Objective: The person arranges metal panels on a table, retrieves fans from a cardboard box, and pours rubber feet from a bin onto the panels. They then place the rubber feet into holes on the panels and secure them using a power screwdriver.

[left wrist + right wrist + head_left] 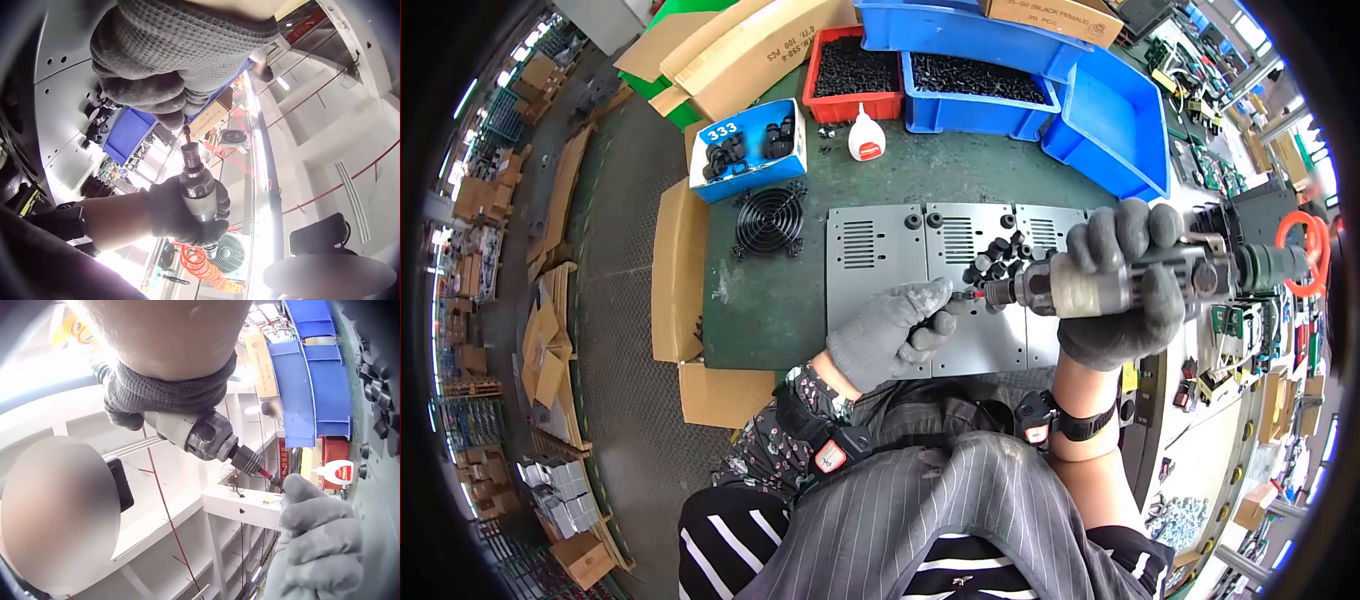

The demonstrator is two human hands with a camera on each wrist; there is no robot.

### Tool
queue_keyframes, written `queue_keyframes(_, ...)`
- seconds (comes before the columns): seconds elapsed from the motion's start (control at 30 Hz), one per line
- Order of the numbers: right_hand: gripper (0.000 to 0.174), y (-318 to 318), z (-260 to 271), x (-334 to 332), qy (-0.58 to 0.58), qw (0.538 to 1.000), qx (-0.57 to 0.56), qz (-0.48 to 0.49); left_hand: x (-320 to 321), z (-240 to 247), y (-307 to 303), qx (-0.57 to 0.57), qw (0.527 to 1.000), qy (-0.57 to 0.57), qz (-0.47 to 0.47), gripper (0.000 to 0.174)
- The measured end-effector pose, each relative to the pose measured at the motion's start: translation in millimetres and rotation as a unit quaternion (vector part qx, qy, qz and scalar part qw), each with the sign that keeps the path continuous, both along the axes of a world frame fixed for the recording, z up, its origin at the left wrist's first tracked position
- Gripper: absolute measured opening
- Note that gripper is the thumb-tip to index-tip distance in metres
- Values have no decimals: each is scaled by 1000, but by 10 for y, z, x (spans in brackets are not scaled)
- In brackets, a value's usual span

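Observation:
My gloved right hand (1112, 338) grips a pneumatic screwdriver (1080, 287), held sideways over the work with its bit pointing left. My gloved left hand (888, 332) has thumb and fingers pinched at the tip of the reddish bit (265, 473). A small dark screw-like piece (186, 129) shows between those fingertips and the bit, mostly hidden by the glove. Below the hands lie grey slotted metal panels (870, 285), side by side. A pile of black rubber feet (1000, 262) rests on them, with several single feet (935, 220) set along the far edge.
On the green table (745, 310) lies a black fan guard (769, 220). Behind are a blue carton (755, 180) of black parts, a white glue bottle (866, 138), a red bin (855, 106) and blue bins (980, 120). A red coiled hose (1315, 255) hangs at the tool's rear.

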State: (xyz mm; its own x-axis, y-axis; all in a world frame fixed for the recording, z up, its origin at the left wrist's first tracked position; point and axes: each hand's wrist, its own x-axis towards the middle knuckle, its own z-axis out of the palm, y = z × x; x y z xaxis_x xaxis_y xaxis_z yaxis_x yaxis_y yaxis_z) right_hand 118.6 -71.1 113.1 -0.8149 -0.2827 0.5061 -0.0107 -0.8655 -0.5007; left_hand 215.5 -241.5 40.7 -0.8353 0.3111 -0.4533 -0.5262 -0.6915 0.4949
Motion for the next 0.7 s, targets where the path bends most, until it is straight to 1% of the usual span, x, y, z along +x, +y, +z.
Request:
queue_keyframes(0.03, 25, -11, 10, 14, -37, 999, -12, -21, 11, 15, 22, 0, 1000, -1, -1, 29)
queue_keyframes(0.1, 26, -9, -30, -5, -78, 995, -14, -63, 23, 85, 76, -134, 990, 16, 42, 24)
queue_keyframes(0.23, 26, 39, -148, -24, -86, 992, -22, -86, -8, 58, 111, -147, 987, 25, 54, 21)
queue_keyframes(0.3, 33, 98, -226, -55, -20, 998, -43, -34, 0, 14, 93, -105, 994, 33, 23, 20)
queue_keyframes(0.37, 33, 115, -208, -63, -28, 998, -48, -29, 25, 88, 106, -100, 994, 31, 11, 20)
queue_keyframes(0.43, 26, 148, -202, -99, -79, 992, -96, 22, 39, 107, 128, -94, 995, 29, -4, 20)
queue_keyframes(0.5, 25, 206, -218, -156, -127, 984, -123, 23, 38, 84, 134, -177, 983, 59, -10, 21)
queue_keyframes(0.53, 26, 252, -243, -203, -133, 983, -129, 16, 29, -12, 2, -145, 986, 81, -32, 25)
queue_keyframes(0.57, 28, 306, -280, -262, -137, 981, -135, 11, -12, -74, -54, -142, 986, 83, -36, 25)
queue_keyframes(0.6, 30, 359, -301, -306, -137, 980, -142, 5, -102, -23, -87, -344, 926, 154, -24, 27)
queue_keyframes(0.63, 31, 398, -314, -339, -145, 978, -150, -3, -182, 38, -123, -529, 820, 217, -10, 29)
queue_keyframes(0.67, 31, 433, -309, -364, -150, 978, -145, -14, -240, 118, -171, -497, 856, 141, -39, 27)
queue_keyframes(0.7, 32, 450, -303, -380, -154, 978, -140, -25, -288, 133, -176, -496, 856, 142, -39, 27)
